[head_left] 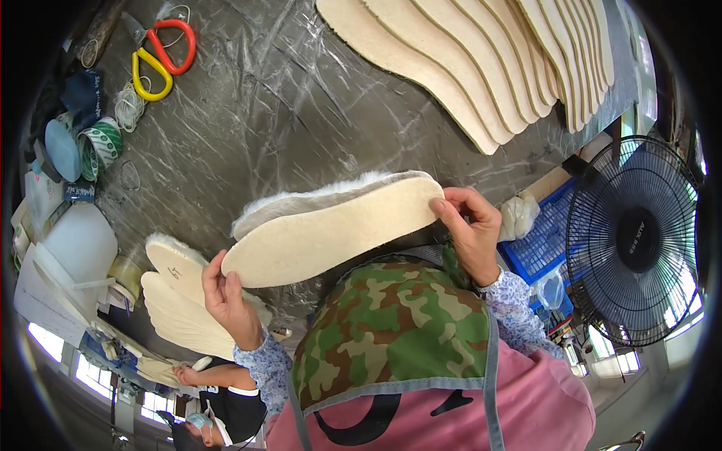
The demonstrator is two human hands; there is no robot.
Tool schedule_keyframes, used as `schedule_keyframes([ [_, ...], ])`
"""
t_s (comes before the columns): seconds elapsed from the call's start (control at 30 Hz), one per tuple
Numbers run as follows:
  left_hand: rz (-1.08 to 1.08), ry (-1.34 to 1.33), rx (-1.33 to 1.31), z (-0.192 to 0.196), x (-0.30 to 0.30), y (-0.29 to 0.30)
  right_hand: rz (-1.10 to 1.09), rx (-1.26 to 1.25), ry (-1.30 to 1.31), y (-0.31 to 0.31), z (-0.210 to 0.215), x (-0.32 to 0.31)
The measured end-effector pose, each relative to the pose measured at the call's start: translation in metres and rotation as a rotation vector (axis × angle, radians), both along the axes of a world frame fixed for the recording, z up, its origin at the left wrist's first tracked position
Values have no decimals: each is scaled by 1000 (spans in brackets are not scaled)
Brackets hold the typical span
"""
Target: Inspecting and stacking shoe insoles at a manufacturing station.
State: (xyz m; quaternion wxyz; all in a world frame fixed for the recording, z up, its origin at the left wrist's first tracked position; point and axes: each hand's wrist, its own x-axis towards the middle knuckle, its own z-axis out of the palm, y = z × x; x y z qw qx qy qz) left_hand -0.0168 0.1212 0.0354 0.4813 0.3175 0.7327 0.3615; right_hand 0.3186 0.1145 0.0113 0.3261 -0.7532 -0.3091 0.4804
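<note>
dark film-covered worktable (241, 128) | bright windows (93, 376), both sides | black fan (609, 255), right

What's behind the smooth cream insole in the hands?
A fluffy white and grey insole peeks past the far edge of the smooth cream insole; most of the fluffy one is covered.

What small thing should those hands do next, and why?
Perhaps nudge the cream sole forward, to line it up with the fluffy-edged piece behind it: the left hand and right hand grip its two ends, while that piece shows past its far side, tapering out toward the right.
</note>
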Motion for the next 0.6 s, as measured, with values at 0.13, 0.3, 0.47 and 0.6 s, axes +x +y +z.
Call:
schedule_keyframes([
  [0.13, -46, 20, -15, -3, -5, 0, 33, -4, -27, 0, -6, 1],
  [0.3, -71, 11, -31, -7, -10, -4, 73, -2, -74, 0, -9, 2],
  [0.47, -76, 5, -29, -7, -11, -6, 102, -3, -103, 1, -9, 2],
  [0.6, -88, 9, -27, -4, -8, -5, 89, -10, -93, 0, -11, 2],
])
